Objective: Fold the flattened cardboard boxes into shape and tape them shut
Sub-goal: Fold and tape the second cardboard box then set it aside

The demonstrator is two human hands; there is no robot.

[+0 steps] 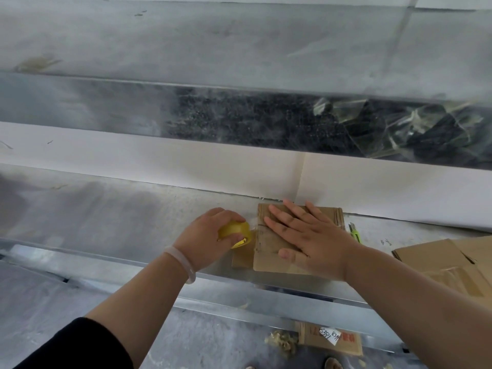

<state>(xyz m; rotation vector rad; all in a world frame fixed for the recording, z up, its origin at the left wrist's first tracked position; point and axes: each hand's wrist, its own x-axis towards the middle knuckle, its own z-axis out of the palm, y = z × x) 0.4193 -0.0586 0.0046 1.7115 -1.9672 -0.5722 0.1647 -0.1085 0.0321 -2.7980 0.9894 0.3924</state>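
Bench (106, 209): flat box (269, 242), tape roll (235, 231) left

Left hand (210, 235) covers most of tape roll (235, 230). Right hand (311, 235) hides box (266, 261) top. Cardboard stack (431, 257) is cut off at right edge; upper bkgd (239, 49) blurred.

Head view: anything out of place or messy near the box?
A labelled cardboard piece and a crumpled yellowish wad lie on the floor below the bench. Crumpled clear film is heaped on the dark strip, upper right. The box sits flat under the right hand; left hand grips the tape roll.
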